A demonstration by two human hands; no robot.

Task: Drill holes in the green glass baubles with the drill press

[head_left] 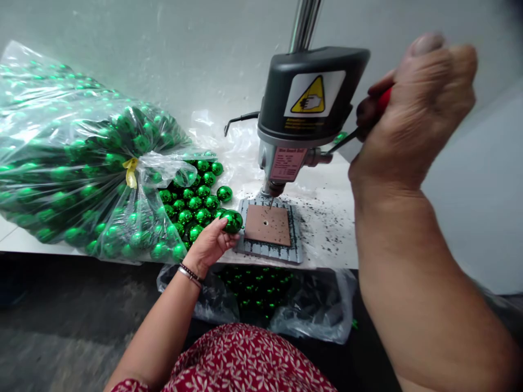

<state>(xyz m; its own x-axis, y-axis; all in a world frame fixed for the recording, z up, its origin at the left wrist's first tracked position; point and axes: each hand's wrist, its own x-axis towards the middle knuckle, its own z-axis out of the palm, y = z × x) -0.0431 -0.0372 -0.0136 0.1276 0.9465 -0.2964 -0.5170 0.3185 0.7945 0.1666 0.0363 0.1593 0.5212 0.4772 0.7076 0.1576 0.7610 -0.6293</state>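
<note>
The left hand [216, 239] pinches one shiny green bauble [232, 221] just beside the one brown square board [274, 233] under one mini bench drill [296, 117]; the right hand [420, 111] is clamped on its single red lever grip [384, 100]. One tied plastic bag [77, 158] and loose baubles [195, 203], too many to count, lie on the table [333, 218]

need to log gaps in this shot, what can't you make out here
All in the head view:
Red handle: mostly hidden by the right hand.
Fine print on the pink label: too small and blurred.
Drill column: top cut off by the upper edge.
Tied bag: one end cut off by the left edge.
Lower bag: far side hidden by the tabletop.
</note>
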